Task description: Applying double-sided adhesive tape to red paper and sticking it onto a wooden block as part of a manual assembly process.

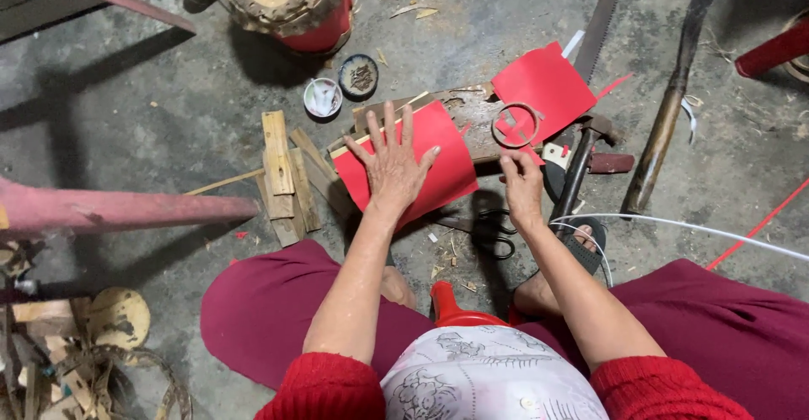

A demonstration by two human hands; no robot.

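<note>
Black scissors [497,230] lie on the concrete floor [168,108] nearest the knees. Just beyond, the left hand [392,163] presses flat, fingers spread wide and gripping nothing, on a red paper sheet [438,171] lying over a wooden board [476,117]. The right hand [522,186] sits just beside the sheet's right edge, fingertips pinched together there; what they hold, I cannot tell. Further out, a ring [516,125] rests on a second red sheet [548,83], a saw [600,20] behind.

A rough grey concrete floor [152,108] carries scattered work things: a pile of short wood slats [282,176], two small round dishes [340,87], black scissors [495,230], a long saw blade [600,20], a curved dark-handled tool [674,100] and wood shavings [451,260].
</note>
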